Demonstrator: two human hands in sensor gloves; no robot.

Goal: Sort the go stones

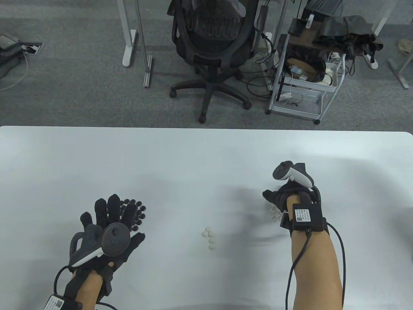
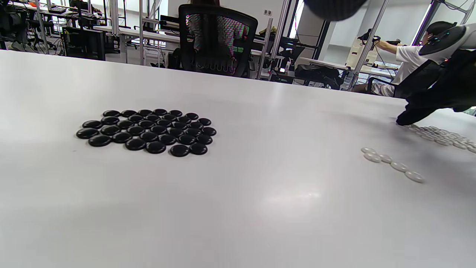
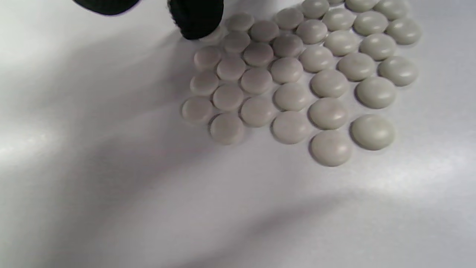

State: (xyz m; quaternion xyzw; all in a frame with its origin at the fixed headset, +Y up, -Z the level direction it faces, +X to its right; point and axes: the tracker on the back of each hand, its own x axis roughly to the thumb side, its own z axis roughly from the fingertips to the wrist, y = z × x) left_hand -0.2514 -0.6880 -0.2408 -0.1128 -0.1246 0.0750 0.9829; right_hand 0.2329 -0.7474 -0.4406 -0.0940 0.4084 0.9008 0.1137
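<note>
Foreground: white stones (image 3: pixel 297 74), packed edge to edge in a flat cluster on the pale bench (image 1: pixel 200 161), fill the right wrist view.
Right hand: the right hand (image 1: pixel 285 197) is lowered over the far-left edge of that cluster, one gloved fingertip (image 3: pixel 197 20) touching or just above a stone at the cluster's edge; the fingers look curled downward, but whether they pinch a stone cannot be told.
Left hand: the left hand (image 1: pixel 109 222) lies flat with its fingers spread and straight, holding nothing, partly covering the black group in the table view.
Black stones: black stones (image 2: pixel 148 130) sit in one tight patch on the left side of the bench, well apart from the white ones.
Stragglers: a short string of loose white stones (image 1: pixel 209 237) lies mid-bench, between the two groups and nearer the white side.
Progress: sorting appears nearly done; by the look of it, only the mid-bench stragglers remain to join the white cluster.
Handling: the stones look small, hard, smooth and light, domed on top, so likely slippery and apt to skid. Pinching one by its rim between thumb and fingertip, or sliding it along the bench, seems the safer hold.
</note>
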